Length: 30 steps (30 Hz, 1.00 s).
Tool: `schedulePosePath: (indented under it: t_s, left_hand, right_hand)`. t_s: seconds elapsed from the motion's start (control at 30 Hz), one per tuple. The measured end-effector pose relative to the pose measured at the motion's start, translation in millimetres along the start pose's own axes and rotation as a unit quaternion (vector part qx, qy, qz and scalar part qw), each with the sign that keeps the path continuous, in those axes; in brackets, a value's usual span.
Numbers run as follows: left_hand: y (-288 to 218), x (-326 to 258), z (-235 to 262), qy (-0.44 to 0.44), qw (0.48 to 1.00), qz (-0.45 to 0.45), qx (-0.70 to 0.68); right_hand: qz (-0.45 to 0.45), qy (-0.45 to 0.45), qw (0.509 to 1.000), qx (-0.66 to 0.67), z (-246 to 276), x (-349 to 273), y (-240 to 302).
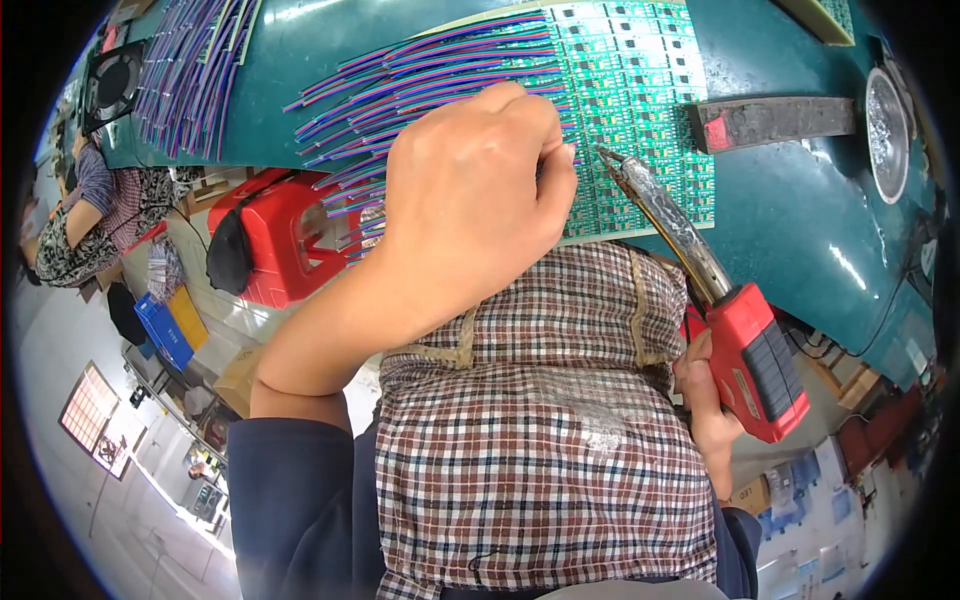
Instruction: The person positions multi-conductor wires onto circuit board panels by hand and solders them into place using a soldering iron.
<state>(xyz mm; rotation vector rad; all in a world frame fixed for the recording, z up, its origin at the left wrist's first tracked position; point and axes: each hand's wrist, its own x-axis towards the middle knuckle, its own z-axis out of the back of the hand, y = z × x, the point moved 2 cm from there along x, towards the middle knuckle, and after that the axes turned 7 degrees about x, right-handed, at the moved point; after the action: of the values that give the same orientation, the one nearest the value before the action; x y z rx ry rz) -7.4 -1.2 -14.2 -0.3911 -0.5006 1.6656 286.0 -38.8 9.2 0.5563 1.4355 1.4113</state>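
Observation:
A green circuit board panel [640,100] lies on the teal table, its surface covered with rows of small dark chips. Thin striped wires [400,85] in blue, purple and red fan out leftward from the panel's left part. Over those wires my left hand [485,165] is closed in a pinch; its fingertips and whatever they hold are hidden beneath it. My right hand [705,395] grips a soldering iron [760,365] by its red and black handle. The iron's tip points up and left, over the panel just right of my left hand.
A dark block [780,123] overlaps the panel's right edge, near a round metal dish [887,135]. More wires [195,80] and a black fan [113,82] are at upper left. Below the table edge stands a red stool [275,245]; another person [100,210] sits far left.

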Motion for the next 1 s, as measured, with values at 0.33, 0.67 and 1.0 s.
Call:
schedulePosePath:
  t_s: [0.33,0.67,1.0]
  left_hand:
    - [-1.6,0.1,0.7,-0.008,1.0,-0.007,0.009]
    - [-1.1,-1.1,-0.4,-0.011,1.0,-0.012,0.014]
    - [-2.6,1.9,3.7,0.001,0.999,-0.032,0.036]
  right_hand:
    - [0.035,0.047,0.992,-0.109,6.2,0.0,-0.2]
    - [0.018,0.004,0.998,-0.066,6.7,-3.9,0.7]
    - [0.032,-0.001,0.995,-0.097,7.9,-1.6,8.6]
